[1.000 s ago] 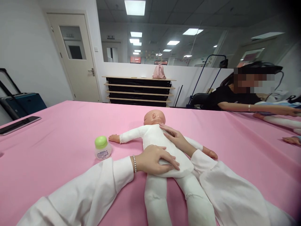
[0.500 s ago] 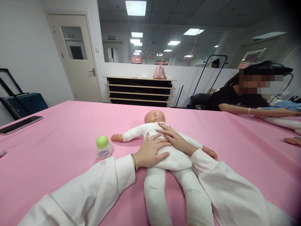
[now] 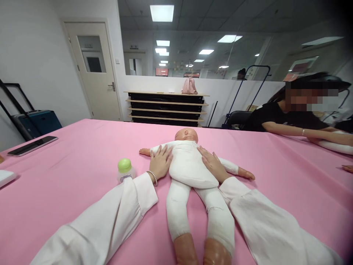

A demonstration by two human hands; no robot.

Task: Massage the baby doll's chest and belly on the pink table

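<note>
Head camera is looking down over the pink table (image 3: 68, 154), and I am laying both palms along the sides of the baby doll (image 3: 187, 165), which is lying on its back in the middle of the cloth, head away from me and legs pointing toward me. My left hand (image 3: 160, 162) is resting flat and loose, fingers spread, against the doll's side just under its outstretched arm; it is gripping nothing. My right hand (image 3: 211, 165) is mirroring it on the other flank, open and flat, fingers pointing up toward the shoulder, pressing rather than grasping.

As I judge it, I am in the stroking part of a trunk massage, with the hands parted to either side of the soft white body. Any next pass is calling for even, light pressure on both sides at once, so the doll is not sliding or rolling on the cloth.

A small bottle with a green cap (image 3: 125, 170) is standing upright just beside my left wrist, apart from the doll. Its white label is carrying dark print, but it is too small for me to read. A phone (image 3: 33, 145) is lying near the table's far left edge. Another person in black (image 3: 278, 117) is leaning on the table at the far right.
</note>
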